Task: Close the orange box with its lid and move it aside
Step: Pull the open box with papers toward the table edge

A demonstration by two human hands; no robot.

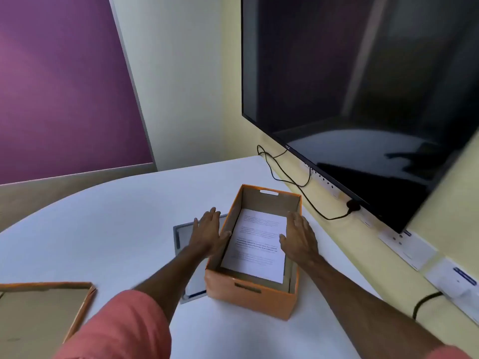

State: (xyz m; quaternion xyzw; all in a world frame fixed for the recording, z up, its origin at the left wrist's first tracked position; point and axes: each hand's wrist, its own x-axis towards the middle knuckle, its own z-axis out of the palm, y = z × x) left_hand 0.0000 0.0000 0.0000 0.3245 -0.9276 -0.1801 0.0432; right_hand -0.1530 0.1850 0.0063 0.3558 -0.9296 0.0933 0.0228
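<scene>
Counter (116, 224), white. Box (252, 297), orange, open, near wall, paper (255, 244) inside. Lid (44, 307), upturned, well apart at left edge. Left hand (208, 233), right hand (300, 238): grip flat, fingers extended, pressing box's long sides.

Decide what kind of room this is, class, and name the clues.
Probably an office meeting room: a large wall-mounted screen, a white rounded table with wall sockets alongside, and printed papers in an orange box.
</scene>
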